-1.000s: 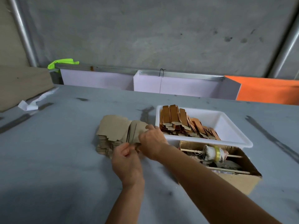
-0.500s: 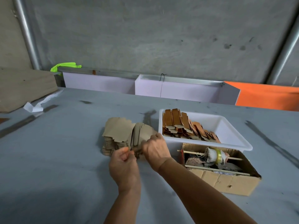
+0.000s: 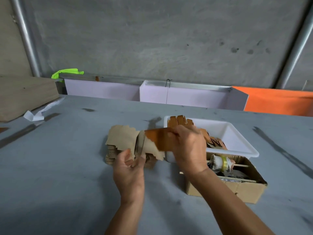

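Right hand grips the orange card above the stack; left hand seemingly slack.

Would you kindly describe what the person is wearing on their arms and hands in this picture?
Both are bare. The left hand and right hand have no gloves, and no ring, watch or bracelet shows. The left forearm and right forearm are uncovered down to the picture's bottom edge; no sleeve is in view.
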Demonstrator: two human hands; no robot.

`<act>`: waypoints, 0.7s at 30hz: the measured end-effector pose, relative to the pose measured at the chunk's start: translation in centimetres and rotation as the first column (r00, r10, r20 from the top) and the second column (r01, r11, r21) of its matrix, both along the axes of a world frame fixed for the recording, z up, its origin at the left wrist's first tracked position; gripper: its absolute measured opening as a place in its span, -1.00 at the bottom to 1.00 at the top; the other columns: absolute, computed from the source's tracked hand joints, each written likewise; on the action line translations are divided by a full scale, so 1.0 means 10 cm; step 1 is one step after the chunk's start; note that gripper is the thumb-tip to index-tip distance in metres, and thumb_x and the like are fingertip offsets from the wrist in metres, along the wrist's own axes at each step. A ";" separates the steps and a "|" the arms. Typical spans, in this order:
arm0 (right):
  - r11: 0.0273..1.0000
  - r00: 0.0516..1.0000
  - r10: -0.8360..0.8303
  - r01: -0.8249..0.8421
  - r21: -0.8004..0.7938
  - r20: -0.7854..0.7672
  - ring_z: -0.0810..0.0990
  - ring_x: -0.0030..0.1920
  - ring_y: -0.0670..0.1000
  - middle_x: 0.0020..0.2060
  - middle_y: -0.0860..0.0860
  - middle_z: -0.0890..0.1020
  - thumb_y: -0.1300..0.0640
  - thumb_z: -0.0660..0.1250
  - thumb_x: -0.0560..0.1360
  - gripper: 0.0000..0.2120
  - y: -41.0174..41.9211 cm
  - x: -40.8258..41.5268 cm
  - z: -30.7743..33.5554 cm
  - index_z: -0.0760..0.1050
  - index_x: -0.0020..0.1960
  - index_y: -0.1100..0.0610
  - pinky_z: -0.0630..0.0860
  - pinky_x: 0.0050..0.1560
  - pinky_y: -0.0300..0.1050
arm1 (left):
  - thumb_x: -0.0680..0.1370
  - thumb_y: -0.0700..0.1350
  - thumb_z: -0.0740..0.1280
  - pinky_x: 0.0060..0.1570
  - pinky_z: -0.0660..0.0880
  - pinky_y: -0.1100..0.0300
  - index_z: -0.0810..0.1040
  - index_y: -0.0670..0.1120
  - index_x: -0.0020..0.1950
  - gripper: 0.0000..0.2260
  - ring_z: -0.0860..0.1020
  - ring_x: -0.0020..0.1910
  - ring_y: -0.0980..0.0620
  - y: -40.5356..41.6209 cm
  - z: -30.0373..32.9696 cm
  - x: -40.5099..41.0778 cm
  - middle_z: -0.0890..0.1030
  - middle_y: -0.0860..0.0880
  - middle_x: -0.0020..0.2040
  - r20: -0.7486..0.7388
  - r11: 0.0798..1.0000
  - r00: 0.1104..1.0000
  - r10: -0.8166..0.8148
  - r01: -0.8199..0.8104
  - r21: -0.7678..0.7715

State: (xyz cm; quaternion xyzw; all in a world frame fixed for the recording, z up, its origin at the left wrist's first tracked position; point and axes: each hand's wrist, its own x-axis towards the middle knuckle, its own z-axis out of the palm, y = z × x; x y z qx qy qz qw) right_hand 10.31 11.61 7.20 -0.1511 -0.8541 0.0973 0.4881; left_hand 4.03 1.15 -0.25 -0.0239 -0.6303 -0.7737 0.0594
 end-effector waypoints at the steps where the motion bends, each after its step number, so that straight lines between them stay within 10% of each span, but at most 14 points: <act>1: 0.989 0.999 0.034 -0.033 -0.142 0.011 0.52 -0.34 0.04 -0.40 -0.01 0.60 0.24 0.40 0.40 -0.91 0.03 0.13 0.01 0.61 -0.29 0.16 0.34 -0.34 -0.26 | 0.38 -0.19 0.51 0.07 0.44 0.20 0.50 -0.09 0.23 -0.55 0.53 0.05 0.05 0.00 0.02 0.02 0.55 -0.06 0.15 -0.026 0.999 0.999 -0.029 0.028 -0.026; 4: 0.844 0.985 0.160 -0.106 -0.526 0.058 0.48 -0.35 -0.13 -0.42 -0.14 0.52 0.13 0.42 0.45 -0.77 0.14 0.51 -0.07 0.50 -0.37 0.04 0.35 -0.34 -0.35 | 0.37 -0.15 0.51 -0.02 0.41 0.39 0.40 -0.07 0.35 -0.42 0.53 0.10 0.13 0.00 0.14 0.13 0.52 0.02 0.16 -0.009 0.980 0.980 -0.199 0.199 -0.001; 7: 0.618 0.975 0.221 -0.120 -0.777 0.025 0.48 -0.32 -0.09 -0.47 -0.11 0.51 0.14 0.41 0.45 -0.69 0.19 0.84 -0.20 0.48 -0.45 0.03 0.40 -0.28 -0.19 | 0.41 -0.22 0.47 -0.35 0.46 0.48 0.53 -0.08 0.10 -0.70 0.62 -0.22 0.27 0.04 0.20 0.28 0.68 0.04 -0.15 0.035 0.926 0.926 -0.376 0.374 0.051; 13: 0.341 0.983 0.173 -0.114 -0.933 -0.057 0.60 -0.22 0.05 -0.30 0.10 0.64 0.29 0.43 0.41 -0.93 0.32 1.34 -0.48 0.54 -0.19 0.28 0.53 -0.29 -0.14 | 0.40 -0.36 0.43 -0.54 0.40 0.39 0.62 -0.18 -0.15 -0.89 0.55 -0.48 0.20 0.18 0.11 0.58 0.65 -0.03 -0.37 0.071 0.855 0.852 -0.518 0.519 0.000; 17: 0.386 0.966 0.220 -0.211 -0.898 -0.133 0.64 -0.26 -0.03 -0.32 0.02 0.68 0.40 0.38 0.41 -0.87 0.41 1.56 -0.55 0.61 -0.19 0.20 0.54 -0.31 -0.28 | 0.38 -0.40 0.43 -0.48 0.41 0.42 0.62 -0.17 -0.18 -0.85 0.54 -0.46 0.20 0.26 0.06 0.74 0.64 -0.01 -0.38 -0.016 0.824 0.825 -0.565 0.564 -0.056; 21: 0.682 0.980 0.195 -0.164 -0.713 -0.039 0.61 -0.23 -0.11 -0.32 -0.06 0.67 0.34 0.45 0.39 -0.78 0.47 1.72 -0.64 0.63 -0.29 0.04 0.50 -0.18 -0.29 | 0.37 -0.40 0.44 -0.26 0.49 0.41 0.64 -0.03 -0.22 -0.74 0.62 -0.29 0.18 0.24 0.02 0.86 0.68 0.04 -0.29 -0.224 0.797 0.767 -0.601 0.554 -0.240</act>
